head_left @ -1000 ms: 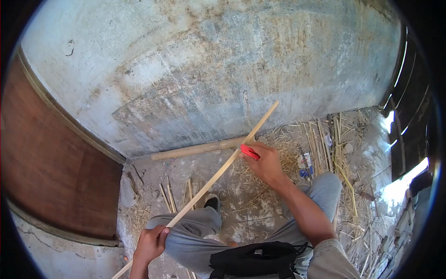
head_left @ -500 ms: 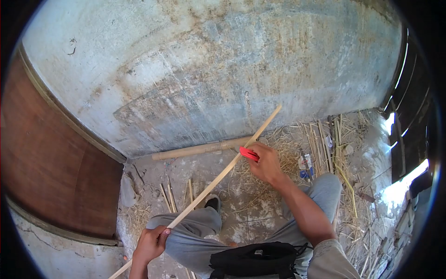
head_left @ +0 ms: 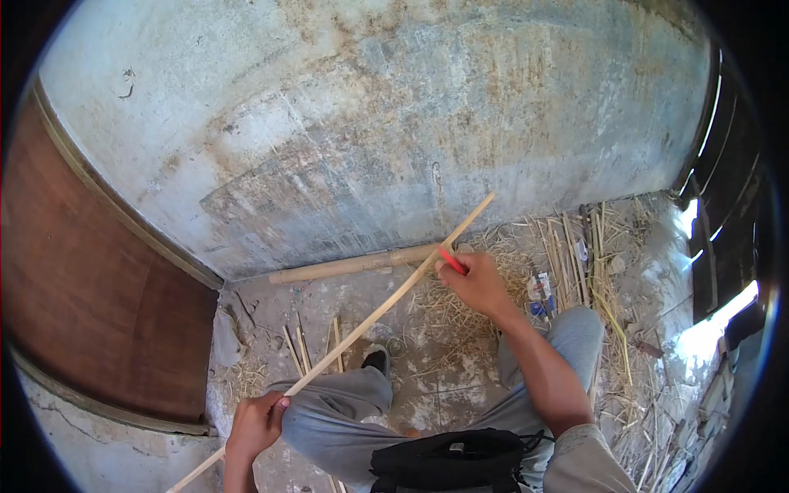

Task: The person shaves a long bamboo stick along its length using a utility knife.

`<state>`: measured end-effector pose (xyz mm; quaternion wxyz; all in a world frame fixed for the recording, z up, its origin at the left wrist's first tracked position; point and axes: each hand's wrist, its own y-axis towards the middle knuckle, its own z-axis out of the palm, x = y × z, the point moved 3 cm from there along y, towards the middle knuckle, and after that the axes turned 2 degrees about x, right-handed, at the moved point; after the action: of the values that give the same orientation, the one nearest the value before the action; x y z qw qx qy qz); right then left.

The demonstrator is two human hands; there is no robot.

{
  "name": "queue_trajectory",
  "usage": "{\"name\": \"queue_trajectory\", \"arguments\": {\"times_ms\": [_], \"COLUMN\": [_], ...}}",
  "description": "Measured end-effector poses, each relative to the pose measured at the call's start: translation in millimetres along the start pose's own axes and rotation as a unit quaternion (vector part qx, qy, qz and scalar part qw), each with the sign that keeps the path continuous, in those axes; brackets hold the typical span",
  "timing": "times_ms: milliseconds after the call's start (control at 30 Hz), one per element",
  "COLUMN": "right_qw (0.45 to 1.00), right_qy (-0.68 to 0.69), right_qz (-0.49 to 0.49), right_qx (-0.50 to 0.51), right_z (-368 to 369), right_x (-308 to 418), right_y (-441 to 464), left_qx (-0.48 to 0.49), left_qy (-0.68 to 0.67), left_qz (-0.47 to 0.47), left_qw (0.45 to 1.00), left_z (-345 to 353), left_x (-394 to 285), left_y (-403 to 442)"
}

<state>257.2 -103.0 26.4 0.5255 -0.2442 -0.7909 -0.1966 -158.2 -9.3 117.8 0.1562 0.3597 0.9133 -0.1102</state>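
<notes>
A long pale bamboo strip (head_left: 362,325) slants from my lower left up toward the wall. My left hand (head_left: 256,423) is closed around its lower part beside my knee, and the lower end runs on past the wrist. In my right hand (head_left: 477,283) is a red-handled utility knife (head_left: 451,260), its front against the upper part of the strip. The blade cannot be made out. Above the knife, the far end of the strip stands free in front of the wall.
A thick bamboo pole (head_left: 353,266) lies along the wall's foot. Shavings (head_left: 460,329) and cut strips (head_left: 567,255) litter the floor, with a small blue-and-white packet (head_left: 540,294) among them. A brown door panel (head_left: 107,287) is at left. A black bag (head_left: 452,464) rests at my waist.
My right hand and the knife have moved slightly up and right along the strip, and the knife has turned. My left hand and the strip have shifted a little to the lower left.
</notes>
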Motion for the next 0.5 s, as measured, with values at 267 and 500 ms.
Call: {"name": "queue_trajectory", "arguments": {"times_ms": [267,500], "right_qw": [0.988,0.945], "right_qy": [-0.028,0.034], "right_qz": [-0.131,-0.293], "right_qx": [-0.074,-0.137], "right_z": [13.2,33.8], "right_x": [14.4,30.1], "right_y": [-13.1,-17.3], "left_qx": [-0.199,-0.257], "left_qy": [0.250,0.294], "left_qz": [0.126,0.343], "left_qw": [0.939,0.854], "left_z": [-51.1,-90.1], "left_x": [-33.6,-79.7], "left_y": [41.2,92.4]}}
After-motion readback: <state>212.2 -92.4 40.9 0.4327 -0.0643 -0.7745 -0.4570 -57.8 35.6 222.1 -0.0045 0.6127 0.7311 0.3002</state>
